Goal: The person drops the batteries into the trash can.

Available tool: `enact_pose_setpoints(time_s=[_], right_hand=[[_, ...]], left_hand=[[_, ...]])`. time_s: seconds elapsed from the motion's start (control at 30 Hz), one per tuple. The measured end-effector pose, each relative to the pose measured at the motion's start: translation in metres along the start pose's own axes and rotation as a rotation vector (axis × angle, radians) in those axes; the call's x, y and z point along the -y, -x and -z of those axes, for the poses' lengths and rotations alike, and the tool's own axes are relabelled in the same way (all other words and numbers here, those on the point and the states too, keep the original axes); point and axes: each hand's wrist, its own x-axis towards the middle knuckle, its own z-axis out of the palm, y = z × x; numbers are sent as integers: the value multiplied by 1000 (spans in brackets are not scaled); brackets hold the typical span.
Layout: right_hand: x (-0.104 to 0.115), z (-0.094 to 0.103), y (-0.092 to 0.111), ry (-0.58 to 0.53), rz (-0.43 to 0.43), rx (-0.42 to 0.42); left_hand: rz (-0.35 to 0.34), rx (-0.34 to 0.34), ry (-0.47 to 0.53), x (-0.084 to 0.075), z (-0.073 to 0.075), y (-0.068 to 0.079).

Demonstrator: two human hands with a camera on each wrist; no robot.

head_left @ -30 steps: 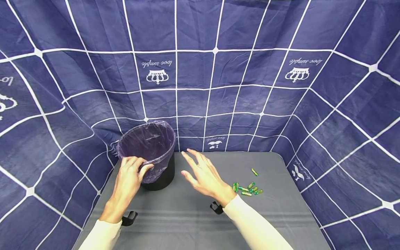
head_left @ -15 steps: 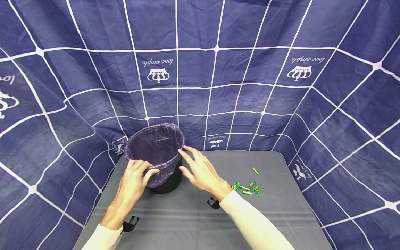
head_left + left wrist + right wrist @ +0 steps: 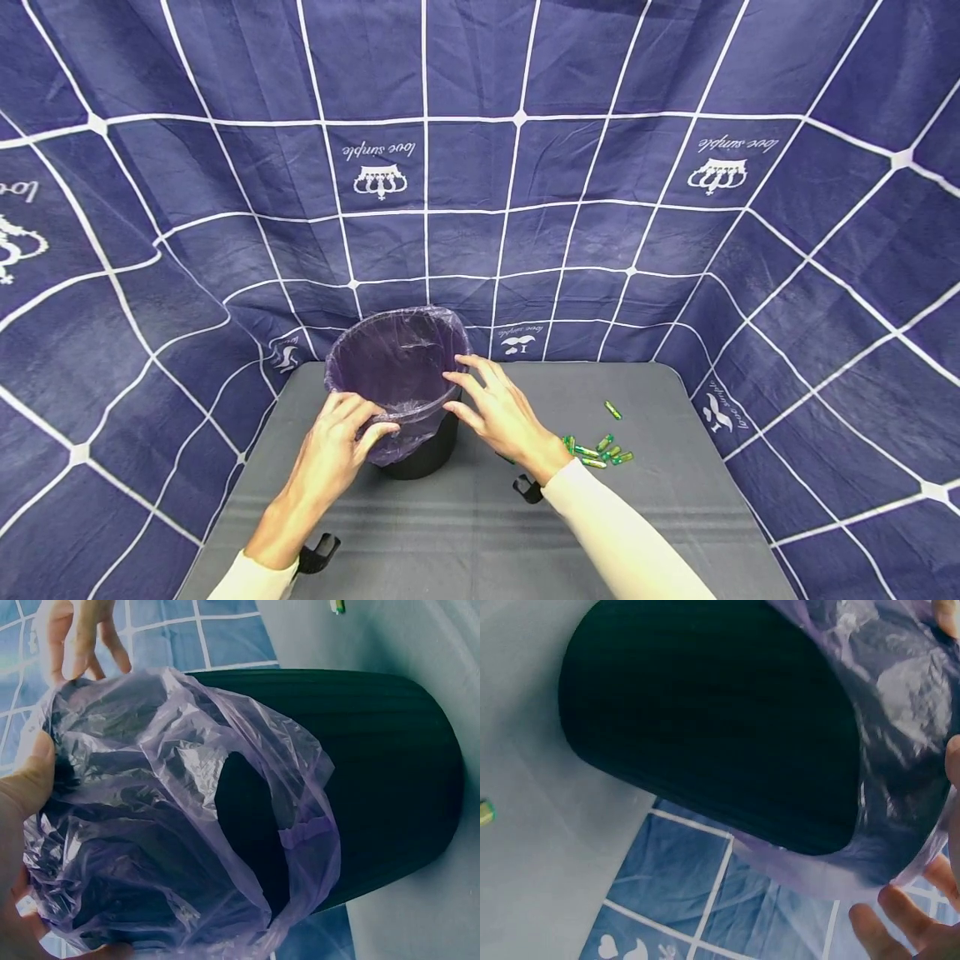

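A black trash can [image 3: 427, 457] stands at the left-middle of the grey table, lined with a thin purple plastic bag [image 3: 393, 354] folded over its rim. My left hand [image 3: 333, 446] grips the near-left rim through the bag, thumb outside and fingers over the edge. At the right side of the rim, my right hand [image 3: 506, 412] has its loosely extended fingers against the bag. In the left wrist view, the bag's skirt [image 3: 112, 825] hangs crumpled down the ribbed can [image 3: 382, 772], with a gap baring a patch of black. The right wrist view shows the bag [image 3: 907, 697] covering just the can's upper part.
Several small green-and-yellow batteries [image 3: 591, 462] lie in a loose group on the table [image 3: 675, 517], partly behind the right wrist. A single battery [image 3: 612, 409] lies farther back. Blue cloth [image 3: 480, 242] with white lines encloses the back and sides.
The trash can has shifted right and slightly nearer, with my left hand moving along on its rim. My right hand, apart from the can a second ago, now meets its right rim.
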Motion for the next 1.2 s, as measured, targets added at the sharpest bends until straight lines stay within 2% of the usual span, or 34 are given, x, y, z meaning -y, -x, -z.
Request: enact_pose_setpoints(time_s=[0.27, 0.37, 0.5, 0.63, 0.7, 0.83, 0.97, 1.07, 1.2], right_hand=[[-5, 11, 18, -83, 17, -64], [-5, 12, 22, -125, 19, -94], [-3, 11, 24, -212, 4, -117], [-1, 8, 25, -298, -40, -133], [1, 7, 27, -330, -84, -120], [5, 7, 31, -357, -186, -61], [7, 8, 32, -355, -226, -42], [8, 9, 32, -351, -247, -33], [8, 10, 33, -356, -267, -24]], left_hand=[[-88, -20, 106, -3, -8, 3], [-79, -11, 134, -3, -9, 4], [-32, -19, 174, -3, -10, 5], [56, -36, 205, -6, -9, 6], [126, -28, 209, -7, -9, 6], [313, 11, 184, -11, -8, 5], [458, 54, 167, -15, -6, 0], [514, 92, 166, -16, -6, -4], [540, 131, 173, -14, -8, -8]])
